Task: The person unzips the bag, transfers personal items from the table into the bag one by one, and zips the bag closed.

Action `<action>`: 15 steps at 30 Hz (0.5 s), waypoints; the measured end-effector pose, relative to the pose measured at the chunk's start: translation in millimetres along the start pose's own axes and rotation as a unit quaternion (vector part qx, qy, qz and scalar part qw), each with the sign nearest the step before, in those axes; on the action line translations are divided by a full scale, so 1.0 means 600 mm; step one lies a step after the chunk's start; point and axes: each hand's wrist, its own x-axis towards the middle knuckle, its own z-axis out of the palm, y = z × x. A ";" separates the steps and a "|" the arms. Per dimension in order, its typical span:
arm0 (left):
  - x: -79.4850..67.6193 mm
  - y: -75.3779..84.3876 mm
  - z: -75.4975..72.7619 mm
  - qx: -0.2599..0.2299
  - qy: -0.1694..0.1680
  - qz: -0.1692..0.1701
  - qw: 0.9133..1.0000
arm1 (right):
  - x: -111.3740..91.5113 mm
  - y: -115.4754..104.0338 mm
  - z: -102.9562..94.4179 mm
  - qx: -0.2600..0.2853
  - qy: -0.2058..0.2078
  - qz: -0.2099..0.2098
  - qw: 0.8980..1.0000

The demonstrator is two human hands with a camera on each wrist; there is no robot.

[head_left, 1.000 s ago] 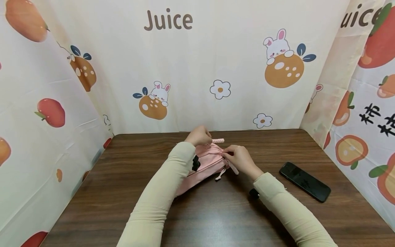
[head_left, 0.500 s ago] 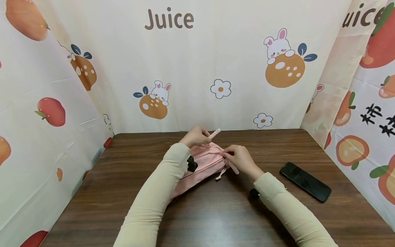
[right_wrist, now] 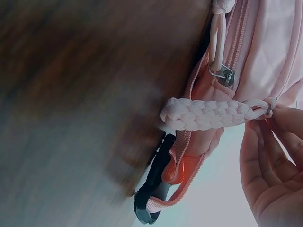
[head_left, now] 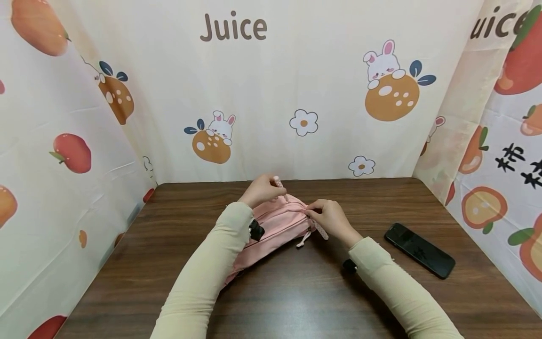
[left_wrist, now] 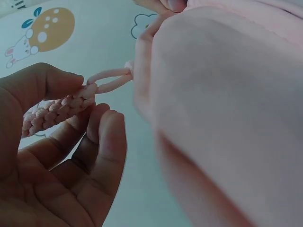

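A pink fabric waist bag (head_left: 279, 227) lies slantwise on the table below both hands. My left hand (head_left: 261, 190) pinches a braided cord zipper pull (left_wrist: 61, 111) between thumb and fingers. Its thin loop (left_wrist: 111, 79) stretches taut to the bag's top edge. At the bag's right end, my right hand (head_left: 332, 219) pinches the fabric, fingertips right at the knot of a second braided pull (right_wrist: 208, 114). That pull hangs across the bag's side. A third cord pull (right_wrist: 218, 40) hangs from a metal zipper slider (right_wrist: 225, 74). The fingers cover the zipper at the right hand's grip.
A black phone (head_left: 419, 250) lies on the brown wooden table (head_left: 296, 301), right of the right forearm. A black buckle (right_wrist: 154, 182) on a pink strap sticks out from the bag's end. A printed curtain (head_left: 262, 84) stands right behind the table's far edge.
My left hand has moved left along the bag's top with the braided pull, whose free end has swung from pointing right to pointing up. The right hand keeps its hold in place.
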 end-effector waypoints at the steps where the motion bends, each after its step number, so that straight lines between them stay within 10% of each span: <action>1: -0.002 -0.001 -0.001 -0.002 0.000 0.001 1.000 | 0.000 0.000 0.000 0.000 0.000 0.001 1.000; 15: -0.025 -0.008 -0.016 0.023 0.023 0.003 0.999 | -0.002 -0.001 -0.002 0.008 -0.001 0.008 1.000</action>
